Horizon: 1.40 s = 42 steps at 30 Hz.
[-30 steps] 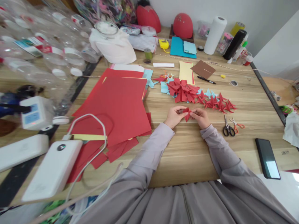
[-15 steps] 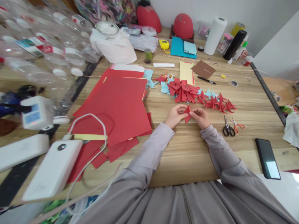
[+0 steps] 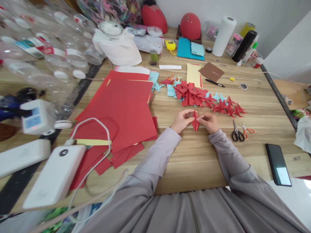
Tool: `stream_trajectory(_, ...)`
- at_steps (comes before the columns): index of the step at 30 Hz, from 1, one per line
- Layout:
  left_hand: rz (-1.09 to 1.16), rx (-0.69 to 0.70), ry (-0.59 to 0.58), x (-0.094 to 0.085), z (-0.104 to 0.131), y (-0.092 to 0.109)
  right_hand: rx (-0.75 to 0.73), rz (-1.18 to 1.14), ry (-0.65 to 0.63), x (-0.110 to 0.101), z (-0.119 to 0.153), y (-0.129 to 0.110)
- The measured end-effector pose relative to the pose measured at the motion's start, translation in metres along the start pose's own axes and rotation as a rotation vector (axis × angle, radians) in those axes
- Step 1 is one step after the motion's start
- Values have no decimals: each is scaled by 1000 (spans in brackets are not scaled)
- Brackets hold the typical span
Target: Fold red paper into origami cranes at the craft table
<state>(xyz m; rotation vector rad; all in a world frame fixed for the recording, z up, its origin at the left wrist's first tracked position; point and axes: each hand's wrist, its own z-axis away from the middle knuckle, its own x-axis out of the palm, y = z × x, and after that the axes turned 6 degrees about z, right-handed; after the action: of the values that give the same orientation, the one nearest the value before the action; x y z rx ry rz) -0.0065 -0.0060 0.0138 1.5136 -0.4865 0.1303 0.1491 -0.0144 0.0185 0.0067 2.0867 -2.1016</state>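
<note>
A small diamond of folded red paper (image 3: 195, 125) is held just above the wooden table, one tip toward me. My left hand (image 3: 181, 120) pinches its left side between thumb and fingers. From the other side my right hand (image 3: 208, 121) grips it the same way, thumb on the front face. Fingertips hide part of its edges. Just beyond my hands lies a heap of red folded paper pieces (image 3: 190, 94), with pale blue ones among them. A row of red paper cranes (image 3: 228, 107) extends to the right.
Large red paper sheets (image 3: 121, 110) cover the left side. A white power bank (image 3: 54, 176) with a cable lies nearer. Black scissors (image 3: 236, 133), orange scissors (image 3: 247, 130) and a phone (image 3: 278, 165) are on the right. Plastic bottles (image 3: 55, 55) crowd the far left.
The folded red paper has turned slightly in my fingers; its near tip now points more straight toward me and sits a little lower. Both hands keep nearly the same place.
</note>
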Motion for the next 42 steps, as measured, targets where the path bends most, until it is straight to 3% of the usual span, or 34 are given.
stream_trajectory(7, -55, -19, -19, 4, 4, 8, 38, 12, -88, -5, 3, -1)
stream_trajectory(27, -11, 30, 209, 1, 0, 2, 115, 43, -61, -2, 3, -3)
stream_trajectory(37, 116, -15, 207, 2, -1, 7, 80, 86, -52, 0, 3, -1)
stream_trajectory(42, -85, -9, 68, 6, 2, 9, 25, 139, -83, -2, 3, 4)
